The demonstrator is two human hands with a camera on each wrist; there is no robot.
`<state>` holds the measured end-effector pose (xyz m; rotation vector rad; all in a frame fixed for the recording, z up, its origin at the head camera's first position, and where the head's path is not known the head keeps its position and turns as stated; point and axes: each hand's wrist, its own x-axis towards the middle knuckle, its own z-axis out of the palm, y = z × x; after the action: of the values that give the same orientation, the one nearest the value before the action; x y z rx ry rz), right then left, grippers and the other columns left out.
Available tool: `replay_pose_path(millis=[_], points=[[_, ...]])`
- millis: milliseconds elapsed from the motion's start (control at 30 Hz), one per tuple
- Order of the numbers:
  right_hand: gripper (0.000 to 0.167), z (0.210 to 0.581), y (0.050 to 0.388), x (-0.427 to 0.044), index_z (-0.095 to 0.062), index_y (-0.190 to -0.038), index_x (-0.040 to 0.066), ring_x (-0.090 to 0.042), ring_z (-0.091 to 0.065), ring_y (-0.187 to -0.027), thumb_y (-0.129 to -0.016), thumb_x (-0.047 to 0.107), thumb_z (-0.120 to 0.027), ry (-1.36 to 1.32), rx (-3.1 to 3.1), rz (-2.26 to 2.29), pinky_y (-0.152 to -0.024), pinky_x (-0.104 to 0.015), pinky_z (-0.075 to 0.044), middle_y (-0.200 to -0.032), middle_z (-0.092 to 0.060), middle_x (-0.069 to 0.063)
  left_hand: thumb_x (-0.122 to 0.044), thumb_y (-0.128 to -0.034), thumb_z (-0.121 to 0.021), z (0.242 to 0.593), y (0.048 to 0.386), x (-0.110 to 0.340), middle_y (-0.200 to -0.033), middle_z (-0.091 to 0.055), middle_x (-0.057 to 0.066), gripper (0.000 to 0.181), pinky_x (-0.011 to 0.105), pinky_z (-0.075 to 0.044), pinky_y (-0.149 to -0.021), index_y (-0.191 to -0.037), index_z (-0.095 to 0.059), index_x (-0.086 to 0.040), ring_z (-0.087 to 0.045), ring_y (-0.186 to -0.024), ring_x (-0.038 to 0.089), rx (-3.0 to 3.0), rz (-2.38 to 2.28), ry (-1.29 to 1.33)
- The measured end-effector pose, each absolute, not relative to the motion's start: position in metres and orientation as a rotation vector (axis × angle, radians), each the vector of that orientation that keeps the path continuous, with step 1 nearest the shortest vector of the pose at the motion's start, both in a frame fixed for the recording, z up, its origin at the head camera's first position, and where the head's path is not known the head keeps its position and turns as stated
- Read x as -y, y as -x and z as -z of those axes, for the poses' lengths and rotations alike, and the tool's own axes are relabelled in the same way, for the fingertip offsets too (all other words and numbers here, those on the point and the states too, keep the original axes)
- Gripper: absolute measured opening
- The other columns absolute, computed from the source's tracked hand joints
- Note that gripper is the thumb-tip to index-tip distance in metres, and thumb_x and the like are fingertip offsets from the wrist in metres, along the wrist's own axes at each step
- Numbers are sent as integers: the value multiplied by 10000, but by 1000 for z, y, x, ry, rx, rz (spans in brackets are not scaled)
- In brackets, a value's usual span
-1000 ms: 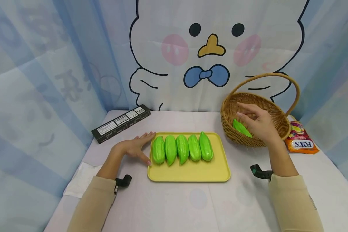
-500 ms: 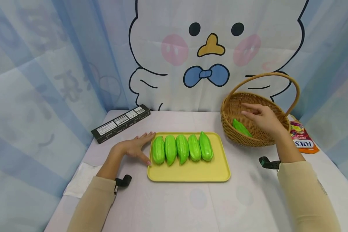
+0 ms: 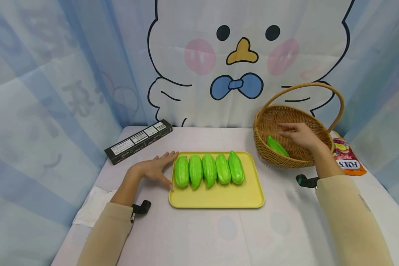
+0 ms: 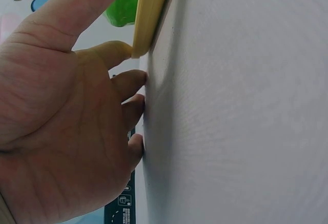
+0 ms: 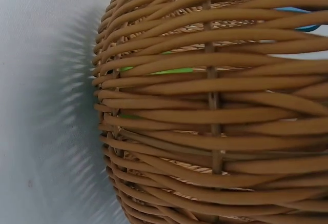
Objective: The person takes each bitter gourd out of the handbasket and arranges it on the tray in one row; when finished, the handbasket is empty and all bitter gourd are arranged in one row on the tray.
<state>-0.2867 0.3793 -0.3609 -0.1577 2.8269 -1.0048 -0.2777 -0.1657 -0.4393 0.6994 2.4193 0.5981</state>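
Note:
Several bright green plastic bitter melons (image 3: pixel 209 171) lie side by side on a yellow tray (image 3: pixel 216 197). My left hand (image 3: pixel 153 170) is at the tray's left side with fingers spread. Its thumb and forefinger touch the tray's rim, and in the left wrist view the fingertips rest on the table. Over the opening of a wicker basket (image 3: pixel 269 157), my right hand (image 3: pixel 300 136) reaches in with nothing visible in its fingers. Inside the basket, left of that hand, lies one green bitter melon (image 3: pixel 277 146). The right wrist view shows only the basket's woven wall (image 5: pixel 215 101), which hides the hand.
A long black box (image 3: pixel 139 142) lies at the back left. A white cloth (image 3: pixel 93 207) is at the left table edge. The red and orange FOX'S packet (image 3: pixel 347 159) sits right of the basket, partly behind it. A patterned curtain (image 3: pixel 236 107) hangs behind the table.
My right hand has drawn slightly right, away from the bitter melon in the basket, and dipped a little. The left hand, tray and bitter melons have stayed put.

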Motion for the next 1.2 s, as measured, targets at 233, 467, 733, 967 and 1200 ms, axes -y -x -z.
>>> replay_pose_path(millis=[233,467,733,967,1200], points=[[531,367,292,-383,-309,-1629,34,-537,-488,-1375,-1129,181,-413,109,-2637,1066,-1041,-610,-540,-1562,-385,-372,-541,-715,-919,439,278,166,-1770,42,73,1369,570,53,-1316,-1694,-22,-210,93,-1630,331,-2425,-583,-704],[523,373,292,-382,-316,-1639,89,-525,-457,-1406,-1131,173,-408,108,-2577,1077,-1040,-589,-550,-1578,-372,-362,-568,-696,-921,441,280,166,-1769,46,58,1383,563,53,-1317,-1694,-24,-232,97,-1630,317,-2426,-587,-688],[508,381,287,-382,-378,-1605,50,-361,-608,-1167,-1115,156,-455,116,-2610,1016,-867,-411,-628,-1462,-479,-348,-549,-701,-926,440,279,165,-1770,28,86,1379,580,44,-1314,-1694,-34,-202,79,-1630,341,-2429,-599,-706],[497,384,286,-380,-434,-1570,23,-222,-608,-912,-1095,146,-511,133,-2624,983,-731,-363,-594,-1253,-592,-267,-534,-708,-927,439,277,165,-1771,25,79,1371,572,51,-1315,-1694,-33,-203,82,-1632,330,-2429,-597,-705],[481,384,285,-378,-430,-1564,2,-229,-598,-896,-1096,99,-479,144,-2597,974,-717,-380,-590,-1320,-539,-306,-533,-708,-926,438,277,165,-1770,32,82,1369,583,48,-1313,-1694,-31,-215,85,-1630,340,-2430,-596,-700]])
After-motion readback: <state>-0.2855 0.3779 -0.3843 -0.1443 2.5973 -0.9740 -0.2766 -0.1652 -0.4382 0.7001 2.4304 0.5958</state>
